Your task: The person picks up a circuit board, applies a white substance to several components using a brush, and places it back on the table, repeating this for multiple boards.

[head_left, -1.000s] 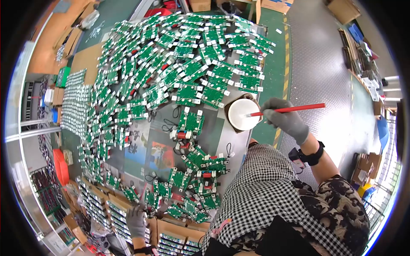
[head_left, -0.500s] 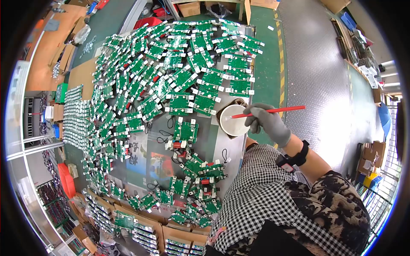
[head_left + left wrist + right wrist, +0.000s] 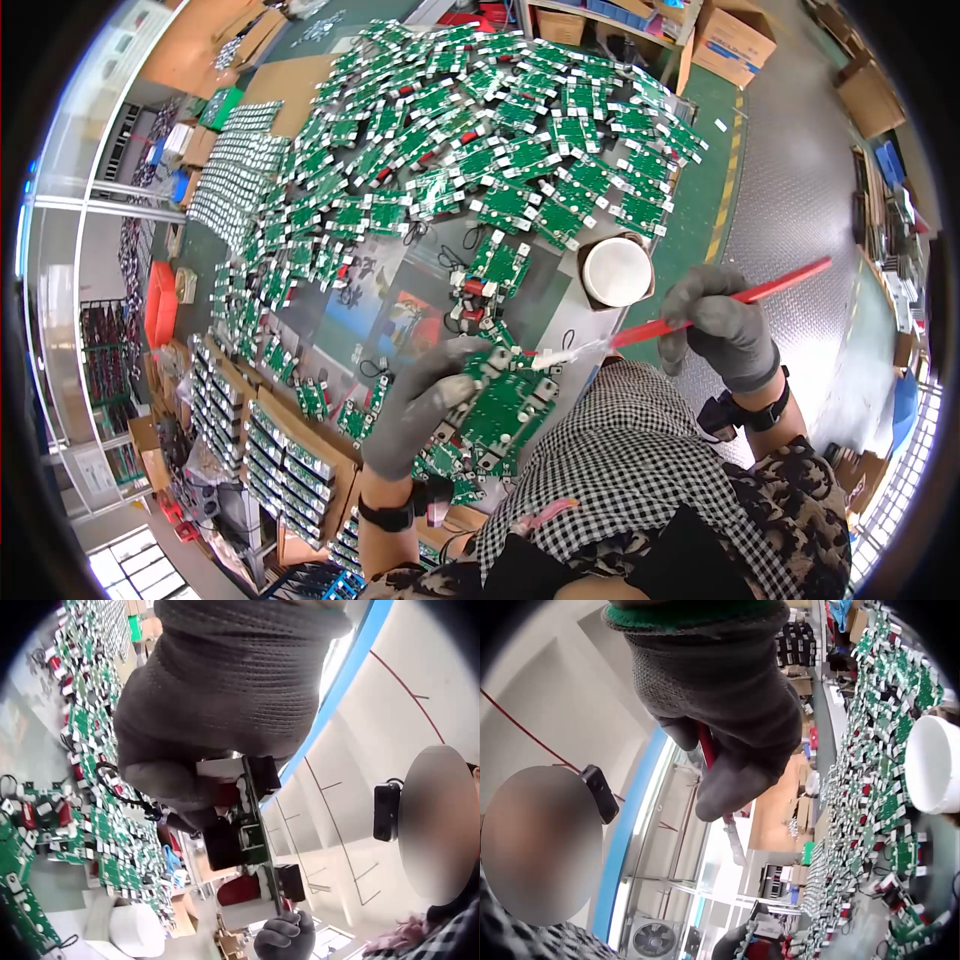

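Note:
The gloved left hand (image 3: 415, 405) grips a green circuit board (image 3: 500, 405) by its left edge, holding it up near the apron. In the left wrist view the board (image 3: 259, 840) is seen nearly edge-on, with dark and white blocks on it, below the left hand (image 3: 217, 697). The right hand (image 3: 722, 325) pinches a red brush (image 3: 790, 278) by the handle. Its whitish tip (image 3: 560, 357) lies at the board's upper edge in the head view; contact cannot be told. In the right wrist view the right hand (image 3: 720, 712) has the brush's pale end (image 3: 735, 844) pointing down.
A white tub (image 3: 617, 272) stands at the table's right edge. Many green boards (image 3: 440, 190) cover the table, some with red parts and black cables. At the lower left, a cardboard box holds stacked boards (image 3: 290, 460). A checkered apron (image 3: 600, 450) borders the near side.
The left hand has come up from the lower-left boxes with a board in its grip. The brush has moved from the tub to beside that board.

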A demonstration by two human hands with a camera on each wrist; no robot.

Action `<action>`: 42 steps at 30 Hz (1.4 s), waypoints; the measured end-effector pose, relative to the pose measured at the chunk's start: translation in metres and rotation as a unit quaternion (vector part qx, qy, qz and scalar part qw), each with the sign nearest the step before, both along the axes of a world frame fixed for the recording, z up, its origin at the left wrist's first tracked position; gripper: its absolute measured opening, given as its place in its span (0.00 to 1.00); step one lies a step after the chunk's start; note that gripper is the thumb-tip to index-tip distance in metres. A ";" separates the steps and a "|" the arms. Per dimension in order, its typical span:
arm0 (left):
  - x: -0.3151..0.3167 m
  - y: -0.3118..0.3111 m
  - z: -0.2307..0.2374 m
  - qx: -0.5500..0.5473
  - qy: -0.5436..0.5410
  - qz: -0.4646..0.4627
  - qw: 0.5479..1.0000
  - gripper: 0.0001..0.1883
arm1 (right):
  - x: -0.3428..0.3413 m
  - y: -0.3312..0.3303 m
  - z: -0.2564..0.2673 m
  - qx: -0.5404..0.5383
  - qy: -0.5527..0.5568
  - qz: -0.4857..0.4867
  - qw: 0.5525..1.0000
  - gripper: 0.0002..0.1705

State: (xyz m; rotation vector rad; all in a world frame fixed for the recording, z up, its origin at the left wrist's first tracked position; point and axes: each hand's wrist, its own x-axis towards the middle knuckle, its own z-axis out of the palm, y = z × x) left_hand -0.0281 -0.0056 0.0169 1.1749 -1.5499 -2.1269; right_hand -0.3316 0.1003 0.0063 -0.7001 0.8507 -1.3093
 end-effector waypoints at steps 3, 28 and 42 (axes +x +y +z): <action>-0.003 -0.001 0.009 0.028 -0.035 -0.061 0.997 0.24 | 0.013 -0.012 0.019 0.027 0.067 0.032 0.997 0.13; 0.018 0.004 0.013 0.064 -0.049 -0.053 0.995 0.23 | 0.024 -0.036 0.023 -0.185 0.330 0.093 0.921 0.08; 0.029 0.001 0.005 0.060 0.016 0.004 0.998 0.23 | 0.022 -0.030 0.029 -0.142 0.301 0.136 0.933 0.04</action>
